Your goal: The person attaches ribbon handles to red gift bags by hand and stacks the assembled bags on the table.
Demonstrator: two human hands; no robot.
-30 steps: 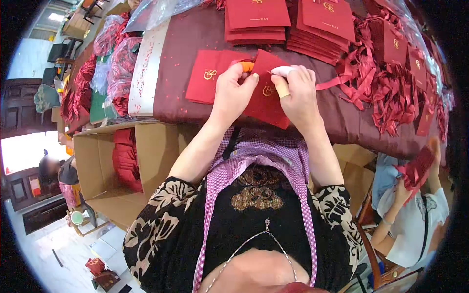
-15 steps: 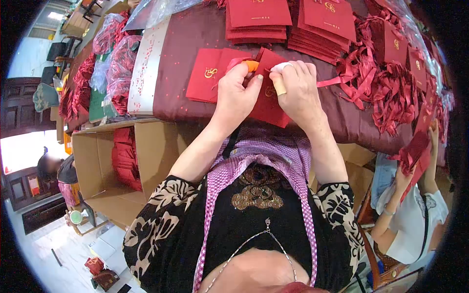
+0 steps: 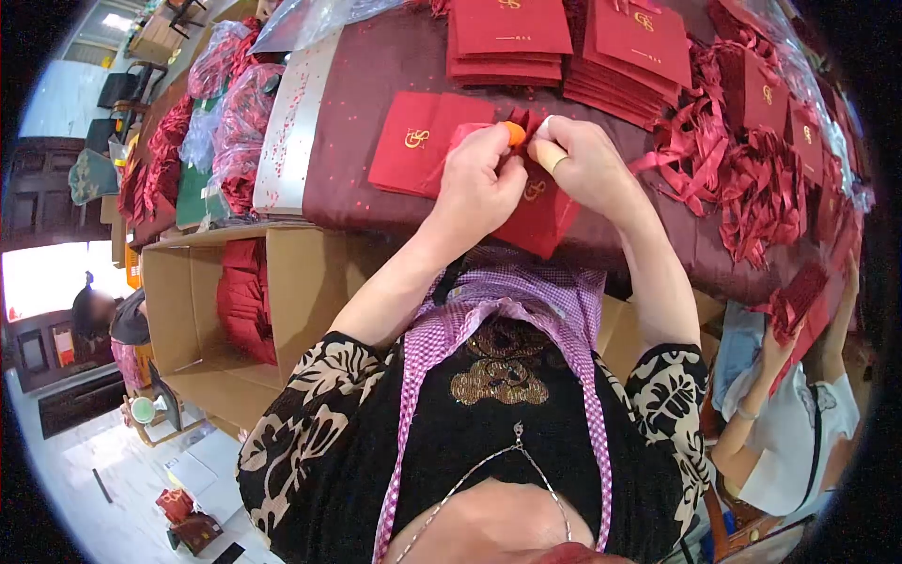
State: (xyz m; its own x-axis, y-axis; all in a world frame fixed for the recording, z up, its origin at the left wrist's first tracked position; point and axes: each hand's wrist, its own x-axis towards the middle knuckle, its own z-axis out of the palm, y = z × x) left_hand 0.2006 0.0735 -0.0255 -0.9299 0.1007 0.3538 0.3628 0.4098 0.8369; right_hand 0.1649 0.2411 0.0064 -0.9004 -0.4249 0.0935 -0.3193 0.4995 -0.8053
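A small red paper bag with a gold logo hangs tilted at the table's near edge, its top between my two hands. My left hand, with an orange finger cover, is closed on the bag's upper left side. My right hand, wearing a white finger cover and a yellowish band, pinches the upper right side close by. The fingertips and whatever they grip at the top edge are partly hidden. Flat red bags with the same logo lie just left of my left hand.
Stacks of red bags stand at the back. Red ribbons pile up at right. An open cardboard box holding red bags sits below left. A co-worker at right handles red bags; another person is far left.
My hands have drawn closer together at the top of the bag, and its lower part has tilted. The whole view has shifted slightly. The co-worker at right still holds red bags.
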